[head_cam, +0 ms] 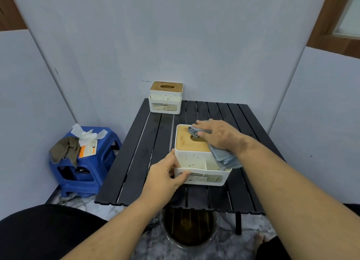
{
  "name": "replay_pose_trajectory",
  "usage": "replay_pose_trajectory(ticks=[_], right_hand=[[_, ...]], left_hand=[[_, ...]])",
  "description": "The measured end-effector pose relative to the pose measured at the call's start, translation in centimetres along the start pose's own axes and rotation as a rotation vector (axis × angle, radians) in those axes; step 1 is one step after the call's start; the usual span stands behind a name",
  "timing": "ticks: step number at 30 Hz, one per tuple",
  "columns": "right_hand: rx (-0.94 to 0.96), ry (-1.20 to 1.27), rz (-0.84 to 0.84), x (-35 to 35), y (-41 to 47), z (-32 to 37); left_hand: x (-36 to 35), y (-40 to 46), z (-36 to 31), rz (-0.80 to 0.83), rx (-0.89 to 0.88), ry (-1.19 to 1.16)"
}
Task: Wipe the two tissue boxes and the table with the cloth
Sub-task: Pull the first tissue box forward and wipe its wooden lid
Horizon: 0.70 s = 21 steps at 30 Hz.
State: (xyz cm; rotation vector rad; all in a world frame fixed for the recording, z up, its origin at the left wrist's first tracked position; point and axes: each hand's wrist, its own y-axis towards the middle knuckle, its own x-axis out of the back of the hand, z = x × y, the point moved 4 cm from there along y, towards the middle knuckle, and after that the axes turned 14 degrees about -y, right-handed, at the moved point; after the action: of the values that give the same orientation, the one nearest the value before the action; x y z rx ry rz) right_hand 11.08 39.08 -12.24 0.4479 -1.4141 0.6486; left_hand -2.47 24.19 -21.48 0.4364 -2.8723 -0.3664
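You sit in a makeshift corner of a room, screened off by plain pale-blue panels [175,36] on three sides. A low black slatted folding table [136,152] stands before you; a blue plastic stool [101,158] at near left carries rags and wipes. Wooden window framing [335,16] shows far right, a marbled floor [233,246] below.

Bare table [136,152] slats left of near box [194,162]; far box [165,100] blocks back-left corner.
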Motion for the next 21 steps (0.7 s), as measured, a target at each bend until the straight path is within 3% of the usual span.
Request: replay_pose_trajectory(ticks=[6, 13, 18, 21], right_hand=[[-0.099, 0.159, -0.121, -0.7, -3.3, -5.1], [0.01, 0.358, -0.277, -3.2, -7.6, -5.0], [0.072, 0.122, -0.31, -2.5, -7.3, -0.4], [0.125, -0.075, -0.204, -2.5, -5.4, 3.8]], left_hand=[[0.0, 0.1, 0.5, 0.002, 0.006, -0.005], [0.0, 0.1, 0.5, 0.009, -0.004, 0.005], [0.2, 0.2, 0.6, 0.013, 0.005, 0.004], [0.2, 0.0, 0.3, -0.002, -0.001, 0.005]])
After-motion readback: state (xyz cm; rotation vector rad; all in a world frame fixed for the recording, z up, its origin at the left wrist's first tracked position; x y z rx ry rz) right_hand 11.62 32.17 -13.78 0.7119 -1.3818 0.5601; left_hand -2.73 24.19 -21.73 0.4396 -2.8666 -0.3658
